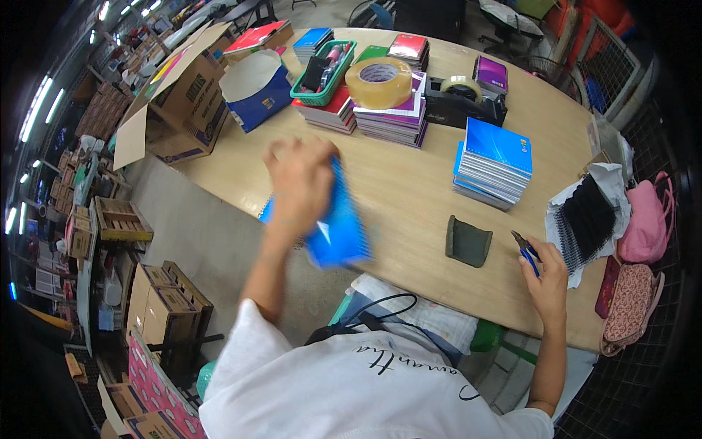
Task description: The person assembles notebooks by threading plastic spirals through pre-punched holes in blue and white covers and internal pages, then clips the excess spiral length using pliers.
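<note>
My left hand (301, 179), smeared by motion, is curled over the top of a blue spiral notebook (340, 227) near the table's front left edge. Another bit of blue with a coil edge shows left of that wrist; I cannot tell whether it is a second notebook. In my right hand (548, 276) are small cutting pliers (528, 252) with blue handles, their dark jaws pointing up and left. Just left of the pliers lies a dark green folded pad (468, 241). Beyond it stands a stack of blue notebooks (493, 164). Black binding coils (585, 212) rest on white wrapping at the right.
Along the back are a green basket (316, 96), a roll of tape (379, 82) on purple notebooks (391, 128), and a black tape dispenser (464, 106). An open cardboard box (183, 102) stands at the left. Pink pouches (647, 227) sit at the right edge.
</note>
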`<act>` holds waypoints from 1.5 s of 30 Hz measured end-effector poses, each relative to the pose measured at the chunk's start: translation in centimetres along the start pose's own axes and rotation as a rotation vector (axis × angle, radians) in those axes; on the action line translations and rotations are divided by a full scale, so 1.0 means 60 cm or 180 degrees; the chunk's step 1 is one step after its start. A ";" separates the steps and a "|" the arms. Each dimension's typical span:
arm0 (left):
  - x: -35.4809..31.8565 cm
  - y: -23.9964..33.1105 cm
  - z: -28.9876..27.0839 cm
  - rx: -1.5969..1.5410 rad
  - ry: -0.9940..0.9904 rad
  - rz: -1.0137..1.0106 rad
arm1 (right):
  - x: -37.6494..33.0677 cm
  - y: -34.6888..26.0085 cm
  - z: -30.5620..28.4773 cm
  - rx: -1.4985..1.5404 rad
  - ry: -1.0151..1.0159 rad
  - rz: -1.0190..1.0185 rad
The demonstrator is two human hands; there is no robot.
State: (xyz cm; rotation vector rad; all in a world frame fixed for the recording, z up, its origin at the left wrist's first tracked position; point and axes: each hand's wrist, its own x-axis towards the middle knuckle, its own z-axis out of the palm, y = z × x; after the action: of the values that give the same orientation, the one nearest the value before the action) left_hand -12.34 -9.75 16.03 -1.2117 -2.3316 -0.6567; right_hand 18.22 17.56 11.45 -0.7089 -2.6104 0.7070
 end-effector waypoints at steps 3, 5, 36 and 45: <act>0.025 -0.138 0.005 -0.0232 -0.1362 0.0176 | -0.005 0.075 0.033 -0.0866 -0.0008 -0.0227; 0.026 -0.177 0.034 -0.0112 -0.2180 0.0481 | -0.011 0.116 0.057 -0.0991 0.0126 -0.0500; 0.243 0.126 0.285 -0.1768 -0.0942 0.0127 | -0.007 0.112 0.026 -0.0559 0.1554 0.0115; 0.374 0.287 0.333 -0.1224 -0.3485 0.3271 | 0.016 0.119 0.022 -0.0163 0.1418 0.0108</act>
State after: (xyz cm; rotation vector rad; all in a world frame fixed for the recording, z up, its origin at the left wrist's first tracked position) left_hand -12.82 24.84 16.50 -3.1681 -1.7131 0.0019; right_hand 19.50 22.92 6.66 -0.8207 -2.2184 0.4311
